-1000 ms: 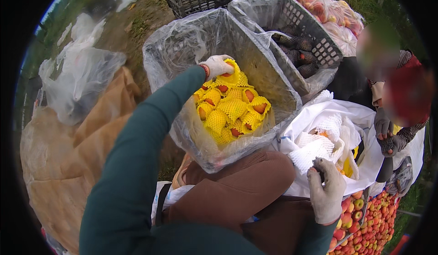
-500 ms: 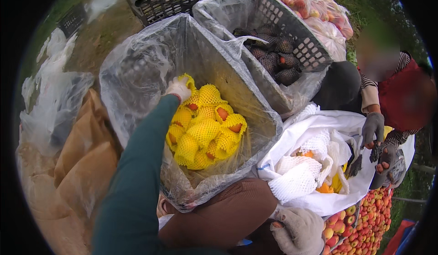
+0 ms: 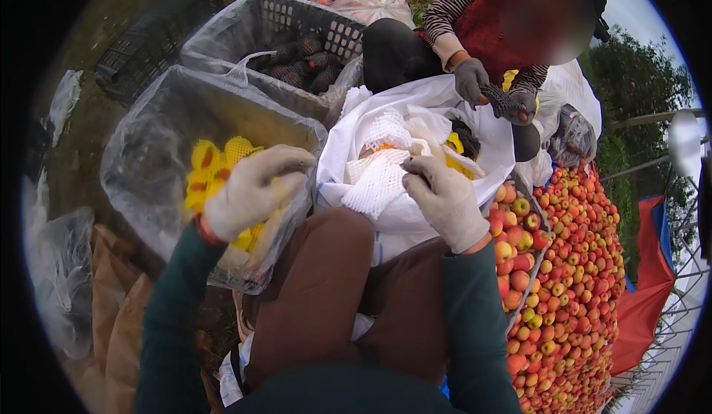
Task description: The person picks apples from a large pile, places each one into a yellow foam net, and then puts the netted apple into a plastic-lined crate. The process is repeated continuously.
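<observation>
My left hand (image 3: 256, 190), in a pale work glove, hovers over the near right side of a plastic-lined crate (image 3: 132, 163). Its fingers are curved and apart, with nothing visible in them. Below and behind it lie several fruits in yellow foam nets (image 3: 200, 173), partly hidden by the hand. My right hand (image 3: 447, 203), also gloved and with dirty fingertips, is over the front of an open white sack (image 3: 486, 140). Its fingers are bent and apart, and I see nothing held. White foam nets (image 3: 382, 177) lie loosely in the sack, close to its fingertips.
Behind stands a second lined crate (image 3: 211, 43) with fruit in dark nets (image 3: 300, 65). Across the sack, a co-worker's gloved hands (image 3: 475, 84) hold a dark net (image 3: 503, 103). A large heap of apples (image 3: 571, 280) spreads at right. Brown sheeting (image 3: 122, 310) lies at left.
My left hand has come out of the crate, away from the yellow-netted fruit, toward the sack. My right hand has risen from my lap to the sack. The view has swung right.
</observation>
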`<state>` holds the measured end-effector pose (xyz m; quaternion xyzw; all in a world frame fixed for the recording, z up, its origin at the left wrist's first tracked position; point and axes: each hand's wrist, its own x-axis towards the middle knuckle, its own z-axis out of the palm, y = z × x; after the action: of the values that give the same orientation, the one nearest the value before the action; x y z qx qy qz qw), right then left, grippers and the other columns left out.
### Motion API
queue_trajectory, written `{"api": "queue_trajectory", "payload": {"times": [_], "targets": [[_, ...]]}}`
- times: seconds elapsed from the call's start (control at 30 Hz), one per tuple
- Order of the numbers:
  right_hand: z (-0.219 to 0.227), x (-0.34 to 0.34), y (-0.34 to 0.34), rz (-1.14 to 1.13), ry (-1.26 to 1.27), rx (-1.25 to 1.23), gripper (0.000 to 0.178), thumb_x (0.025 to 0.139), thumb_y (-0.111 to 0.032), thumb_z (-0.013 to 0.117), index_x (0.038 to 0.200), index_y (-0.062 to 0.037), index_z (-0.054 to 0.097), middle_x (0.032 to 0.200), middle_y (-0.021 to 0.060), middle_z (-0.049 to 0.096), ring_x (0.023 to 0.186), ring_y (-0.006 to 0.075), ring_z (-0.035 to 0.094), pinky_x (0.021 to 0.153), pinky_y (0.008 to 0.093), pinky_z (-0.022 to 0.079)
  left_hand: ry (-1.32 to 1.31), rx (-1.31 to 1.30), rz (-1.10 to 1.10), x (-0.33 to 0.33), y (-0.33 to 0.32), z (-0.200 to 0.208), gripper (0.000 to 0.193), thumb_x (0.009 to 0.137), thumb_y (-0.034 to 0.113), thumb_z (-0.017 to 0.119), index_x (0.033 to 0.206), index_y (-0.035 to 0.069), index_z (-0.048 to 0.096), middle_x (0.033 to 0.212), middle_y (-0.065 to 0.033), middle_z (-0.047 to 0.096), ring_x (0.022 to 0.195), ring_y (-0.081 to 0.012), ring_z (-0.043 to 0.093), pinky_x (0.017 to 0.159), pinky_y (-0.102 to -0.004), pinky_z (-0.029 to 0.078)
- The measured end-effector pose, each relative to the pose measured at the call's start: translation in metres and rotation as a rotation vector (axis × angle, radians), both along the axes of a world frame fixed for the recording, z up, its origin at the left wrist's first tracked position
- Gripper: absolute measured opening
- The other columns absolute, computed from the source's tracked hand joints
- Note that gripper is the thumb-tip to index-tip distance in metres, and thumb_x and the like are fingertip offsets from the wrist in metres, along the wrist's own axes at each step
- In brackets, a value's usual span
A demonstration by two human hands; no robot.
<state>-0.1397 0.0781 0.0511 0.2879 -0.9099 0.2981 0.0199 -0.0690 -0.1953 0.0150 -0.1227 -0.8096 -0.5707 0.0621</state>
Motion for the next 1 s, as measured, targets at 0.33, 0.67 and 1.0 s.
{"api": "queue_trajectory", "payload": {"times": [0.33, 0.67, 1.0], "targets": [[-0.104, -0.119, 0.153, -0.149, -0.209, 0.494, 0.033, 0.081, -0.012, 0.052, 0.111, -0.0125, 0.063, 0.097, 0.0181, 0.064, 0.092, 0.0323, 0.060, 0.085, 0.0353, 0.046, -0.414, 0.440, -0.350, 0.089, 0.141, -0.033, 0.020, 0.087, 0.004, 0.051, 0.102, 0.002, 0.064, 0.095, -0.0070, 0.065, 0.089, -0.0131, 0.061, 0.082, -0.0262, 0.048], [-0.148, -0.153, 0.137, -0.326, -0.144, 0.648, 0.043, 0.077, -0.027, 0.060, 0.118, -0.0145, 0.057, 0.113, 0.0163, 0.060, 0.104, 0.0315, 0.057, 0.091, 0.0374, 0.045, -0.695, 0.547, -0.359, 0.072, 0.136, -0.056, 0.026, 0.091, 0.013, 0.049, 0.108, -0.002, 0.060, 0.101, -0.0091, 0.063, 0.094, -0.0149, 0.059, 0.086, -0.0272, 0.046], [-0.033, -0.090, 0.149, -0.292, -0.518, -0.367, 0.033, 0.084, -0.023, 0.058, 0.106, 0.0020, 0.059, 0.075, 0.0050, 0.062, 0.057, 0.0113, 0.054, 0.050, 0.0238, 0.041, -0.681, 0.660, -0.159, 0.073, 0.144, -0.042, 0.023, 0.090, 0.010, 0.048, 0.105, -0.002, 0.060, 0.099, -0.0085, 0.063, 0.093, -0.0149, 0.060, 0.086, -0.0275, 0.046]]}}
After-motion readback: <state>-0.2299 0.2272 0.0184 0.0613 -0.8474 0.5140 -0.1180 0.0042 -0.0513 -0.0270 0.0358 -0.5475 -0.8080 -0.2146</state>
